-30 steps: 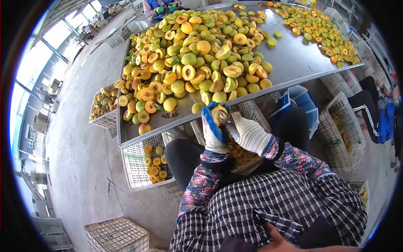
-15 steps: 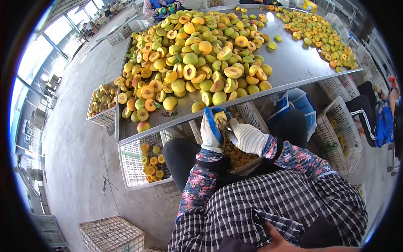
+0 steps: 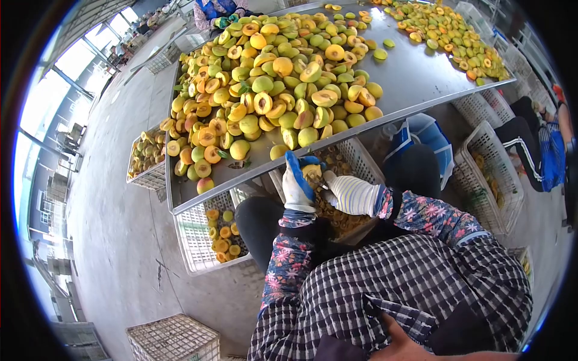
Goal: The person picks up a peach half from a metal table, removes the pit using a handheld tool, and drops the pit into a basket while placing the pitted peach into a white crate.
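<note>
Below the near edge of the metal table (image 3: 337, 142), my left hand (image 3: 298, 185) wears a white glove with a blue palm. Its fingers curl round a yellow peach half (image 3: 312, 174). My right hand (image 3: 354, 195), in a striped glove, is closed close beside the fruit. It grips a small dark metal tool (image 3: 326, 180), mostly hidden by the fingers, whose exact kind I cannot make out. Beneath both hands stands a crate (image 3: 363, 167) holding peach scraps. A large heap of halved peaches (image 3: 265, 84) lies on the table above.
At lower left, a white crate (image 3: 191, 240) holds several peach halves. Another fruit-filled crate (image 3: 147, 174) stands left of the table. On the right are a blue-and-white container (image 3: 430, 141) and a crate (image 3: 503, 204). A co-worker (image 3: 218, 12) is at the far edge; another person's legs (image 3: 521, 141) show right.
The view has shifted slightly, so the table and heap sit a little higher in it. My hands stay together at the peach half, and my right hand has tilted slightly.
</note>
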Tool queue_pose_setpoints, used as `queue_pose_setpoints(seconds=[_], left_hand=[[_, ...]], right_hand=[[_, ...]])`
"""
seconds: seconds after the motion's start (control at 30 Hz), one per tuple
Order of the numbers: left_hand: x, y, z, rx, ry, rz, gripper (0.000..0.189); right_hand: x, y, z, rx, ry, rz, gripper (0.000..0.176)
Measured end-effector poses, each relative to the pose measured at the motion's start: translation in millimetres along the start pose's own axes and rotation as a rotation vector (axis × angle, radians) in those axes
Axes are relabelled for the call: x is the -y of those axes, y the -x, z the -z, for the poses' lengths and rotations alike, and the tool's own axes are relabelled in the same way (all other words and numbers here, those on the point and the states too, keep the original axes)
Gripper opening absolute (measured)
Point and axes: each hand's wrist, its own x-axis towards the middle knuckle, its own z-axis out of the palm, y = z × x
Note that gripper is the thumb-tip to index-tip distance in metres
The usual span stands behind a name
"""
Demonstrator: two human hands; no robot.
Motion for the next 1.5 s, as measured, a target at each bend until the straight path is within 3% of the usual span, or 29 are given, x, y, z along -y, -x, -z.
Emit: queue_pose_setpoints(seconds=[0.1,0.17,0.27,0.33,0.43,0.53,0.57,0.67,0.7,0.8,0.83,0.9,0.97,1.03,1.13,1.2,1.3,1.37,1.5], left_hand=[[-10.0,-0.5,-0.5,0.073,0.083,0.186,0.063],[-13.7,-0.6,7.2,0.199,-0.215,0.091,0.065],[-14.6,-3.8,3.7,0.22,-0.278,0.09,0.068],[-14.2,-5.2,0.2,0.169,-0.193,0.137,0.069],[-13.8,-3.8,4.3,0.228,-0.308,0.074,0.071],[-6.9,-13.7,9.8,0.23,-0.263,0.213,0.073],[-9.2,-11.1,5.1,0.215,-0.199,0.234,0.072],[-8.3,-2.0,-6.4,0.064,-0.111,0.196,0.072],[-11.8,-0.1,-5.6,0.072,-0.11,0.23,0.069],[-6.6,-10.1,2.2,0.167,-0.285,0.252,0.07],[-4.8,-9.9,3.2,0.151,-0.274,0.305,0.069],[2.5,-6.5,1.3,0.241,-0.258,0.103,0.073],[3.4,-3.9,-0.3,0.259,-0.182,0.08,0.075],[-2.2,-2.9,-4.0,0.211,-0.047,0.232,0.075],[-12.5,6.6,-11.9,0.312,-0.171,0.062,0.076],[-10.0,6.3,-14.1,0.272,-0.12,0.131,0.077],[-2.3,2.2,-15.5,0.145,-0.056,0.193,0.075],[2.0,-0.2,-17.3,0.049,0.022,0.233,0.069],[3.7,-5.6,-12.6,0.0,-0.115,0.125,0.062]], right_hand=[[-36.3,-13.2,-45.6,-0.097,-0.404,0.203,0.035],[-58.1,-20.9,-68.5,-0.099,-0.557,0.317,0.037],[-24.5,-1.2,-13.8,0.04,-0.455,0.069,0.034],[-21.9,3.4,-16.5,-0.141,-0.226,0.148,0.036],[-15.3,5.5,-24.4,-0.136,-0.269,0.127,0.039],[13.3,16.8,14.1,0.266,-0.787,-0.267,0.038],[19.3,17.3,17.5,0.269,-0.831,-0.328,0.042],[0.6,4.2,-16.1,-0.103,-0.419,0.088,0.045],[-0.6,6.7,-8.5,0.018,-0.359,-0.028,0.048],[-0.2,10.8,1.5,0.106,-0.367,-0.016,0.05],[-0.5,11.7,0.9,0.152,-0.525,-0.085,0.047],[-2.0,13.1,-0.8,0.245,-0.835,-0.222,0.042],[0.9,18.5,-5.6,0.263,-1.127,-0.281,0.033],[-3.9,21.6,5.0,0.404,-1.241,-0.338,0.033],[-10.4,20.4,5.8,0.516,-1.406,-0.355,0.036],[-13.9,18.4,-1.5,0.535,-1.51,-0.327,0.036],[-7.8,22.3,-0.3,0.447,-1.438,-0.392,0.035],[-2.3,25.0,-7.9,0.3,-1.283,-0.308,0.036],[-9.4,28.4,-7.5,0.216,-1.147,-0.234,0.04]])
